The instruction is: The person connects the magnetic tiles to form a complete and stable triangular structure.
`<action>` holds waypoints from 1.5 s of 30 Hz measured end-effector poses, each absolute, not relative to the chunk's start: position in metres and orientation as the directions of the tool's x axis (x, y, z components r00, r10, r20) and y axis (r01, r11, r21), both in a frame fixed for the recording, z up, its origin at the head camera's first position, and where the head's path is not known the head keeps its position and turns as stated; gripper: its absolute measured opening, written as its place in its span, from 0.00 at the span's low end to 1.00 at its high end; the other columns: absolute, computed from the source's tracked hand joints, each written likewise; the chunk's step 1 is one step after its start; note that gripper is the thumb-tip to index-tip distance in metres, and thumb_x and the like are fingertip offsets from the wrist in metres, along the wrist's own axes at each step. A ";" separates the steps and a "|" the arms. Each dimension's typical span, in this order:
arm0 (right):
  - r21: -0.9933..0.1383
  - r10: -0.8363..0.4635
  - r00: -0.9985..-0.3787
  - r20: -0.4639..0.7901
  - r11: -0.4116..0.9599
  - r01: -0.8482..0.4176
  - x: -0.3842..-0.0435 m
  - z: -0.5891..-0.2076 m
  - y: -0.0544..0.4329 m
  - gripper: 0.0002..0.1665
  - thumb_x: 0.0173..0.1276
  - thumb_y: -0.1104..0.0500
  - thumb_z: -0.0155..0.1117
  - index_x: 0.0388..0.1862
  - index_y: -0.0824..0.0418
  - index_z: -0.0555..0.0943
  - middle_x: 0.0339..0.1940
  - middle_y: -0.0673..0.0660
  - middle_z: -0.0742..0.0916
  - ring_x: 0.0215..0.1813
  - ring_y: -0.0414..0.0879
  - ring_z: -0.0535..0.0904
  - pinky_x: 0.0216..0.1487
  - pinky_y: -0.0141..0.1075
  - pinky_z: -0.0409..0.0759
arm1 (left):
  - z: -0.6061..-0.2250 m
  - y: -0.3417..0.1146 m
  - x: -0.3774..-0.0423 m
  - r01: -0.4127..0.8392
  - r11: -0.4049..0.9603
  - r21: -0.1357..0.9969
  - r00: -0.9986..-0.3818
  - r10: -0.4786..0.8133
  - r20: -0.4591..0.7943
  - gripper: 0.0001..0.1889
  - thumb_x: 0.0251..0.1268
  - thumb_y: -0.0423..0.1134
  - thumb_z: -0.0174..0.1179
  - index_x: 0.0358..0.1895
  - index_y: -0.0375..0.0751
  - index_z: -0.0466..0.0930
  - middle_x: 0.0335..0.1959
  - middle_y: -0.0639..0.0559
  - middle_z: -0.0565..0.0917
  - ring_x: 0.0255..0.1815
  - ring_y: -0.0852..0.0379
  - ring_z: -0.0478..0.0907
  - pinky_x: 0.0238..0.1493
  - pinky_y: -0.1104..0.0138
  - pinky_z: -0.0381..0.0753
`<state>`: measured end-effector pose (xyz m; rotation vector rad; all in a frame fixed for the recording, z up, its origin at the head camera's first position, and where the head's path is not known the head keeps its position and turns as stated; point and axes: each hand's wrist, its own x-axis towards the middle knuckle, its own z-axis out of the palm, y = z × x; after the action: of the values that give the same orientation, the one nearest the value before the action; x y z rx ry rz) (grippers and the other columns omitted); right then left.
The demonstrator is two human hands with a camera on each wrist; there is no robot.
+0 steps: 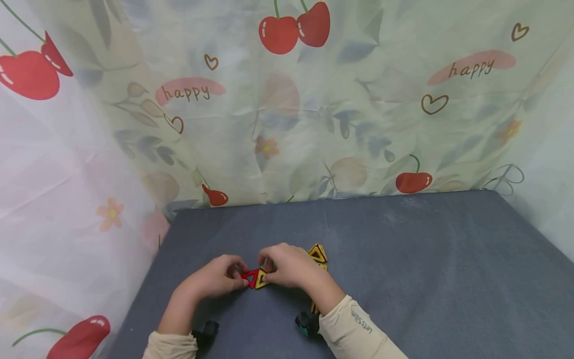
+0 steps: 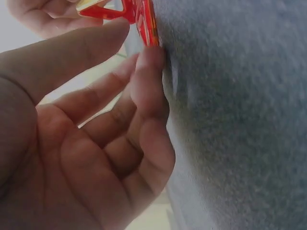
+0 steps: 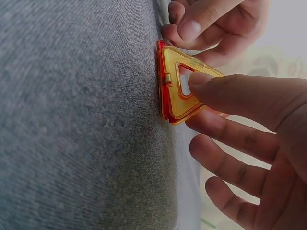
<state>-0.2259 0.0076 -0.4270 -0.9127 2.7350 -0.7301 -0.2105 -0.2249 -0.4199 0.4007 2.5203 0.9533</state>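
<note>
A red triangular magnetic tile [image 1: 250,277] lies between both hands near the front middle of the table. My left hand [image 1: 219,275] pinches its left corner between thumb and fingers; in the left wrist view red tile edges [image 2: 148,24] show at the fingertips. My right hand [image 1: 289,267] pinches a yellow triangular magnetic tile [image 3: 173,103] with an open centre, thumb on its face. The yellow tile stands tilted, its lower edge against red tile edging [image 3: 163,91] at the table surface. Part of the yellow tile is covered by the right thumb.
More yellow triangular tiles [image 1: 318,253] lie behind the right wrist, partly hidden by it. The dark grey table [image 1: 426,279] stretches to the right. A cherry-print cloth [image 1: 305,109] hangs along the back and left side.
</note>
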 end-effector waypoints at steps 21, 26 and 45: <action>-0.499 -0.603 -0.798 -0.005 0.693 -0.521 -0.226 -0.427 0.008 0.12 0.68 0.52 0.79 0.48 0.47 0.88 0.35 0.41 0.87 0.35 0.34 0.79 0.37 0.34 0.79 | -0.419 -0.229 -0.211 0.154 0.747 0.647 -0.897 0.380 -0.225 0.03 0.68 0.34 0.70 0.40 0.40 0.86 0.31 0.51 0.84 0.32 0.55 0.78 0.37 0.62 0.77; -0.504 -0.601 -0.799 -0.009 0.693 -0.516 -0.226 -0.427 0.008 0.12 0.68 0.53 0.79 0.48 0.48 0.88 0.35 0.41 0.87 0.34 0.34 0.79 0.37 0.33 0.78 | -0.417 -0.231 -0.212 0.179 0.694 0.697 -0.882 0.427 -0.198 0.04 0.72 0.36 0.68 0.43 0.39 0.85 0.34 0.49 0.86 0.33 0.55 0.79 0.34 0.60 0.79; -0.521 -0.604 -0.796 -0.021 0.687 -0.507 -0.227 -0.427 0.008 0.12 0.69 0.52 0.78 0.49 0.48 0.88 0.36 0.42 0.87 0.33 0.35 0.78 0.36 0.34 0.79 | -0.408 -0.225 -0.213 0.224 0.606 0.764 -0.840 0.517 -0.164 0.12 0.75 0.38 0.67 0.51 0.33 0.84 0.41 0.43 0.90 0.42 0.51 0.87 0.38 0.63 0.82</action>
<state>-0.2266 0.0080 -0.4273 -0.9016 2.7060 -0.7504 -0.2125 -0.2248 -0.4080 0.5945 2.4658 1.0991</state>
